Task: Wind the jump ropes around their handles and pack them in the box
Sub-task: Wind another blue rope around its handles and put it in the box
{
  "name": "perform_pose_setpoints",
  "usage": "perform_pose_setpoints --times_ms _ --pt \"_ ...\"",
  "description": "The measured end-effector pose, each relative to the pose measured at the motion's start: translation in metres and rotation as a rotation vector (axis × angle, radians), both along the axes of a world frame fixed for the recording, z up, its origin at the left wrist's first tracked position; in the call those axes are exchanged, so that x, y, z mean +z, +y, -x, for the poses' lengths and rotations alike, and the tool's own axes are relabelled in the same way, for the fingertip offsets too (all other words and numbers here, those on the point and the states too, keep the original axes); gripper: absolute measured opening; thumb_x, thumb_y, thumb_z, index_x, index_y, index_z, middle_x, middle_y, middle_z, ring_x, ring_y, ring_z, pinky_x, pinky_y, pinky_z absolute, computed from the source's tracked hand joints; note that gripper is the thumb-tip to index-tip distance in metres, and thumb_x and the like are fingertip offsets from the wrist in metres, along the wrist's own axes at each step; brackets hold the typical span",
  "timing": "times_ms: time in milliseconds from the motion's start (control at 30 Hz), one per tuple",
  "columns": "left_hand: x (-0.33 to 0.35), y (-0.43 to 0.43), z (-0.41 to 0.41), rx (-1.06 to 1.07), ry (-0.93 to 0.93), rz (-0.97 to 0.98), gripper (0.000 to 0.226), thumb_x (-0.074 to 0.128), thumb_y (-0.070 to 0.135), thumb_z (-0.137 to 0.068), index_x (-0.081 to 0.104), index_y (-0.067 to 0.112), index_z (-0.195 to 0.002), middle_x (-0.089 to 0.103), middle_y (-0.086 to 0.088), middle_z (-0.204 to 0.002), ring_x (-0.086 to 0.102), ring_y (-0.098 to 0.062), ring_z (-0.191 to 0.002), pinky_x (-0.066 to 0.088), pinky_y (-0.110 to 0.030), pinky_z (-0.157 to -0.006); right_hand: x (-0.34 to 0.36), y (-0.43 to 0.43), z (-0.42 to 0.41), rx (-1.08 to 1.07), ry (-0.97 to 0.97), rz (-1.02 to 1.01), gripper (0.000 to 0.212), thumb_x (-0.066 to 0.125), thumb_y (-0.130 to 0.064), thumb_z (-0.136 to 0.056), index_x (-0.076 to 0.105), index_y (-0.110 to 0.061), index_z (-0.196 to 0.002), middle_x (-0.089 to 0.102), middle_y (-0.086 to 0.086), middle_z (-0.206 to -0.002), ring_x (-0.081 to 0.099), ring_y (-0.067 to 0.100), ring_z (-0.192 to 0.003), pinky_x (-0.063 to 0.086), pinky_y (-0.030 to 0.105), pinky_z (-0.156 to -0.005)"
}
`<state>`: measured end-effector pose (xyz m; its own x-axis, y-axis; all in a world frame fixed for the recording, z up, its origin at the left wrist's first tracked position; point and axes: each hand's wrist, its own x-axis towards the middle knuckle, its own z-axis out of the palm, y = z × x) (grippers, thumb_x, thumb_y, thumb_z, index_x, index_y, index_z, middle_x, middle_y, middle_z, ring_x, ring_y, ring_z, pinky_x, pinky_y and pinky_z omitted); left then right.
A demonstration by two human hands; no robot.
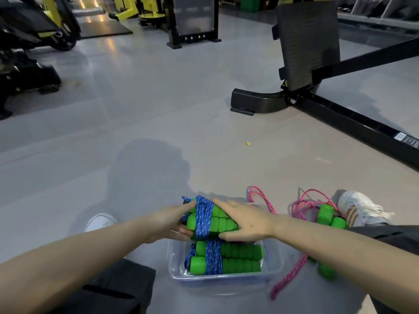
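Left hand (pixel 169 223) and right hand (pixel 244 223) curl fingers (pixel 224 206) round a wound blue jump rope (pixel 204 219) above the 6 o'clock clear box (pixel 179 274), one bundle (pixel 226 259) packed, pink rope (pixel 303 207) at its 3 o'clock unwound.

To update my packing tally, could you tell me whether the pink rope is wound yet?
Unwound: the pink rope lies in loose loops beside the box.
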<state>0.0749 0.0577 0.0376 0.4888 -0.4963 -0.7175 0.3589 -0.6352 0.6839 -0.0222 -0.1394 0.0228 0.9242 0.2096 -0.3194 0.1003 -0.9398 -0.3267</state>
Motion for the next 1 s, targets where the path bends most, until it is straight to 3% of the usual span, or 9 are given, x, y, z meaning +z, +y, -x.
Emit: perform_pose_setpoints --times_ms 100,200,300,400,533,633,733,833,1000 --pt "-0.005 0.004 -0.003 -0.001 -0.084 0.007 0.028 0.051 0.042 -0.094 0.054 0.02 -0.11 0.065 -0.004 -0.084 0.066 -0.019 -0.074 0.056 -0.034 -0.085 0.0 -0.007 -0.004 0.068 -0.073 0.09 0.087 0.049 -0.059 -0.086 -0.001 -0.027 -0.15 0.039 0.005 -0.13 0.047 0.024 -0.118 0.041 0.032 -0.086" --pt "-0.001 0.007 -0.002 0.02 -0.06 -0.011 0.025 0.05 0.038 -0.095 0.053 0.018 -0.11 0.064 -0.008 -0.083 0.067 -0.021 -0.075 0.057 -0.03 -0.078 0.0 -0.006 -0.009 0.142 -0.123 0.145 0.085 0.048 -0.058 -0.087 0.0 -0.027 -0.15 0.041 0.006 -0.124 0.048 0.022 -0.11 0.036 0.029 -0.076" --pt "0.0 0.005 0.001 -0.042 -0.089 -0.117 0.024 0.048 0.039 -0.096 0.055 0.018 -0.106 0.066 -0.009 -0.085 0.068 -0.02 -0.071 0.059 -0.026 -0.07 -0.007 0.003 -0.005 0.16 -0.133 0.177 0.084 0.046 -0.058 -0.088 0.001 -0.025 -0.151 0.041 0.007 -0.127 0.045 0.023 -0.114 0.037 0.034 -0.087" --pt "-0.002 -0.003 0.0 -0.195 -0.195 -0.252 0.021 0.047 0.032 -0.097 0.056 0.014 -0.094 0.067 -0.012 -0.093 0.071 -0.025 -0.082 0.058 -0.032 -0.08 -0.013 0.001 -0.001 0.195 -0.178 0.205 0.084 0.043 -0.058 -0.09 0.0 -0.019 -0.151 0.04 0.009 -0.128 0.04 0.025 -0.117 0.032 0.035 -0.098" --pt "0.005 -0.009 0.002 -0.28 -0.502 -0.389 0.031 0.043 0.031 -0.097 0.046 0.012 -0.073 0.056 -0.006 -0.072 0.061 -0.02 -0.068 0.052 -0.029 -0.065 -0.012 0.0 -0.001 0.196 -0.189 0.159 0.081 0.044 -0.048 -0.091 -0.001 -0.015 -0.15 0.037 0.008 -0.129 0.035 0.023 -0.116 0.025 0.032 -0.102" --pt "0.014 -0.003 0.013 -0.378 -0.942 -0.431 0.031 0.043 0.035 -0.095 0.053 0.008 -0.104 0.061 -0.008 -0.098 0.057 -0.023 -0.084 0.045 -0.03 -0.067 -0.007 -0.011 0.005 0.222 -0.24 0.176 0.074 0.044 -0.046 -0.088 0.018 -0.012 -0.148 0.043 0.009 -0.126 0.041 0.024 -0.112 0.028 0.032 -0.098" --pt "0.015 0.0 0.024 -0.566 -1.03 -0.338 0.056 0.046 0.049 -0.093 0.037 0.016 -0.137 0.051 -0.005 -0.13 0.055 -0.024 -0.112 0.046 -0.037 -0.091 -0.007 -0.028 0.014 0.243 -0.316 0.233 0.065 0.042 -0.052 -0.085 0.044 -0.011 -0.135 0.055 0.005 -0.11 0.052 0.02 -0.095 0.044 0.031 -0.082" --pt "0.005 -0.007 0.025 -0.739 -1.099 -0.382 0.072 0.051 0.058 -0.087 0.034 0.012 -0.141 0.05 -0.005 -0.135 0.049 -0.023 -0.12 0.044 -0.035 -0.096 -0.011 -0.033 0.015 0.269 -0.315 0.269 0.064 0.039 -0.053 -0.088 0.047 -0.008 -0.133 0.059 0.003 -0.104 0.057 0.018 -0.089 0.04 0.027 -0.078" --pt "-0.013 -0.007 0.029 -0.831 -1.136 -0.477 0.073 0.054 0.049 -0.089 0.027 0.005 -0.14 0.046 -0.007 -0.133 0.046 -0.024 -0.121 0.045 -0.035 -0.094 -0.013 -0.029 0.01 0.194 -0.185 0.167 0.065 0.048 -0.05 -0.09 0.038 -0.009 -0.14 0.055 0.009 -0.127 0.05 0.026 -0.115 0.044 0.04 -0.096"
